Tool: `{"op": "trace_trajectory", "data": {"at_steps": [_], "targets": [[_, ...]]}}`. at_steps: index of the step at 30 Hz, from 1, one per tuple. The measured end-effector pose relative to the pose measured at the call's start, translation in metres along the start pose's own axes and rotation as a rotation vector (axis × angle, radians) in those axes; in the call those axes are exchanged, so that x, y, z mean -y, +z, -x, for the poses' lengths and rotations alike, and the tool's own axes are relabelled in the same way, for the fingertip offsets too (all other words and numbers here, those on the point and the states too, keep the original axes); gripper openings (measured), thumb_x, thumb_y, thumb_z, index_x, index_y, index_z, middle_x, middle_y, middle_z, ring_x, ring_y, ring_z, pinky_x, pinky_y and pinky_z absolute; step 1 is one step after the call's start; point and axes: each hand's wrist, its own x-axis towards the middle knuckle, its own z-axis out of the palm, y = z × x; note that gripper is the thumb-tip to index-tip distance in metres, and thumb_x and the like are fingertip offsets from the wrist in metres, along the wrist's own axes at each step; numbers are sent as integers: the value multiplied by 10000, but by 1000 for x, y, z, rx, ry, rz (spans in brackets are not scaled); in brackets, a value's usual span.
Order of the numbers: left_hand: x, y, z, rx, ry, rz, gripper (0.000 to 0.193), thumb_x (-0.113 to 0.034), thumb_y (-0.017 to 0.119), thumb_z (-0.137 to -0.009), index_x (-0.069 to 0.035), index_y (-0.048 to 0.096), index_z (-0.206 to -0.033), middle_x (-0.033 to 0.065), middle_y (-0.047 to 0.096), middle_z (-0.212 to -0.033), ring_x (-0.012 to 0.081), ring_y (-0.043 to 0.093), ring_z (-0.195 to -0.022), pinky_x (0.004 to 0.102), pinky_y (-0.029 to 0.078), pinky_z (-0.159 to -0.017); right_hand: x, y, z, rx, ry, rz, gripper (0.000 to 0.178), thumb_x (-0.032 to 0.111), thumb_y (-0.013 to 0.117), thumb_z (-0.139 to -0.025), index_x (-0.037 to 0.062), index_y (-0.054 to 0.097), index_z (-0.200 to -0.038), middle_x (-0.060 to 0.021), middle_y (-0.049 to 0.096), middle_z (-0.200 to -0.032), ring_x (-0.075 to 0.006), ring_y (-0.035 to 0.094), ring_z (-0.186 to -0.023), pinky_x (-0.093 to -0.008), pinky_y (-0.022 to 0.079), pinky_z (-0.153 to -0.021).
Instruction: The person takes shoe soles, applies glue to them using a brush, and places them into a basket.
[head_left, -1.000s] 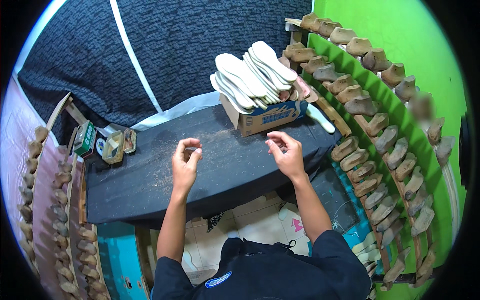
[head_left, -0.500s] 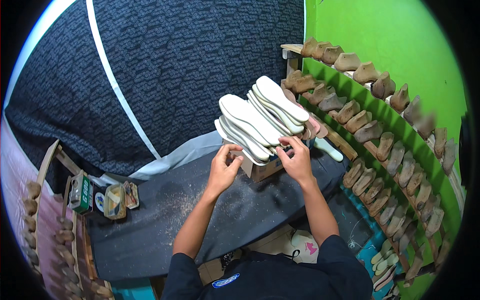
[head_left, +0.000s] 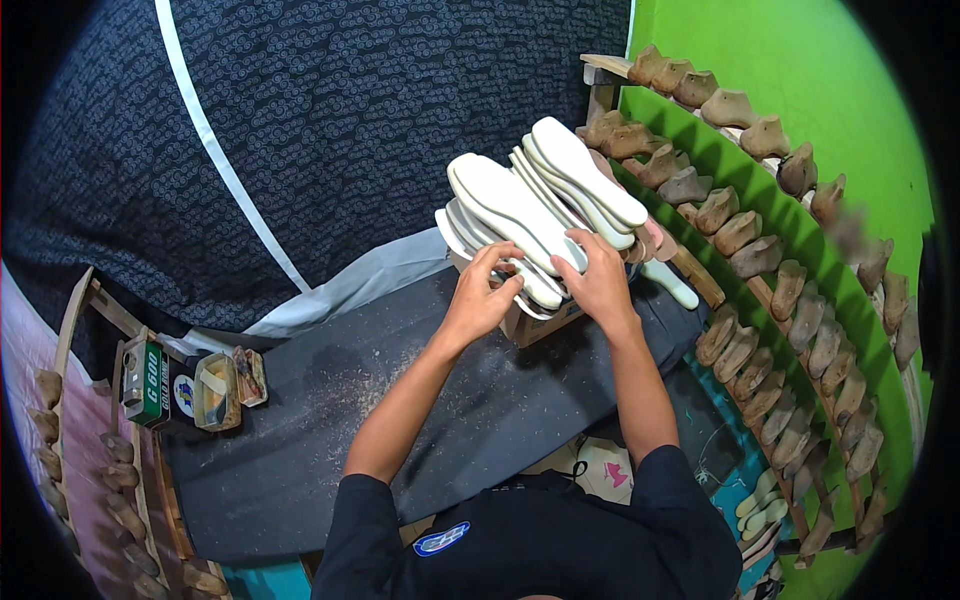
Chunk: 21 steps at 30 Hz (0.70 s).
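White shoe insoles (head_left: 505, 195) lie in a stack on a cardboard box (head_left: 530, 328), heel ends toward me. Beside them on the right leans another pile of white insoles (head_left: 585, 170). My right hand (head_left: 603, 285) has its thumb and fingers on either side of the heel end of a top insole, gripping it. My left hand (head_left: 482, 300) is at the stack's near left side, fingers curved and apart from the thumb, apparently holding nothing. Its fingertips overlap the lower insoles; whether they touch is hard to tell.
A dark cloth-covered table (head_left: 300, 450) carries scattered shavings. At its left end stand a green-and-white tin (head_left: 147, 382) and a plastic tub (head_left: 217, 393). Wooden shoe lasts (head_left: 740, 233) line racks along the green wall. More lasts (head_left: 125, 515) hang at the left.
Both hands have moved further over the insole stack. My right hand has closed on a heel end, and the top insoles have shifted slightly apart. The view has shifted a little.
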Motion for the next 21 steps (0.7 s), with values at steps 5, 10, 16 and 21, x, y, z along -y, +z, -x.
{"op": "trace_trajectory", "data": {"at_steps": [5,10,16,21], "targets": [[-2,4,-6,4,-22,-3,360,-129,631,-856,-22,582,-1196,103,582,-1189,210,610,-1012,329,500,-807,-2,-12,-4,-60,27,-104,322,146,735,-805,-19,629,-1061,-242,675,-966,-424,647,-913,-441,505,-802],[3,10,-12,-28,-48,20,355,-140,634,-865,-25,583,-1197,102,597,-1146,184,600,-957,321,497,-805,-13,-19,-4,-150,160,-308,220,141,708,-873,-38,645,-986,-206,707,-904,-287,698,-857,-360,520,-789],[8,10,-19,-79,-46,-9,351,-145,635,-868,-18,582,-1191,100,611,-1123,163,596,-926,319,497,-783,-29,-24,0,-110,297,-723,182,162,628,-960,-15,627,-1007,-103,694,-951,-143,668,-854,-278,539,-723],[-6,-3,-26,-196,-52,367,371,-228,589,-945,-14,549,-1245,95,614,-1156,151,591,-989,301,469,-845,-15,-27,4,56,400,-1149,225,233,545,-1010,28,556,-1101,-132,671,-1031,-238,703,-868,-316,574,-651]]}}
